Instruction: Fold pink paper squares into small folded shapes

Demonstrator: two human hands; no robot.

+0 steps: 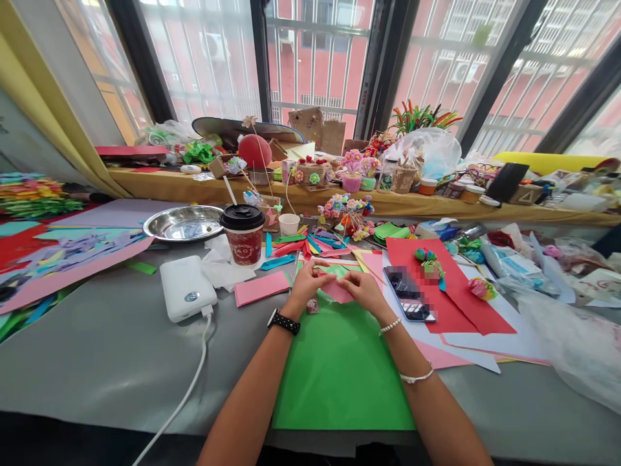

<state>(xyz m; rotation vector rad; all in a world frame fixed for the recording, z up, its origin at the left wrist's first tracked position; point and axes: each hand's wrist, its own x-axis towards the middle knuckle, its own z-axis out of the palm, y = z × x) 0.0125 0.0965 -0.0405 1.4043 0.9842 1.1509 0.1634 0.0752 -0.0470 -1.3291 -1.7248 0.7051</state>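
Observation:
Between my two hands is a piece of pink paper (336,290), held above a large green sheet (347,369). My left hand (310,283) pinches its left side, thumb against fingers. On the other side, my right hand (361,289) grips the paper's right edge between thumb and fingertips. Whether the paper is folded between the fingers is hard to make out. A small brownish-pink item (313,306) lies on the green sheet just below my left hand. To the left rests a stack of pink paper strips (262,288).
A white power bank (187,289) with a cable and a lidded red cup (243,243) stand on the left, near a metal dish (167,226). At right a phone (408,294) lies beside red paper (478,304). Folded coloured strips (279,261) lie beyond my hands.

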